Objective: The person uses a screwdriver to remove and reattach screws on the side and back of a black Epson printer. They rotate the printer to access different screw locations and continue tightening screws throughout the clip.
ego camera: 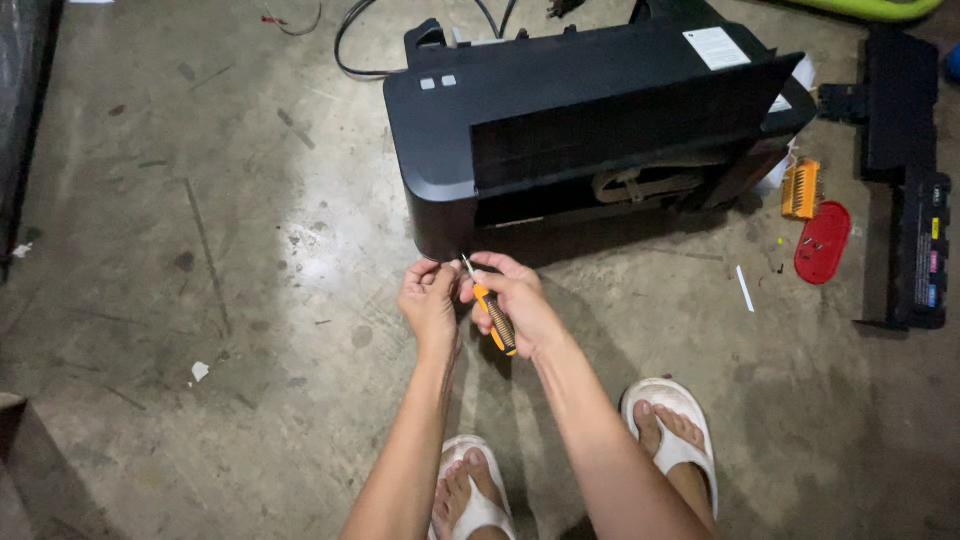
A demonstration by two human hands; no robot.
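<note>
2 white rubber sandals, right hand fingers wrapped round orange-black screwdriver, left hand fingers pinched shut, contents unclear, boxy black printer

Dim scene, bright glare patch on concrete floor, dark vignetted corners, sharp centre, soft edges

Right hand holds an orange-handled screwdriver; left hand pinches its tip before the black printer.
</note>
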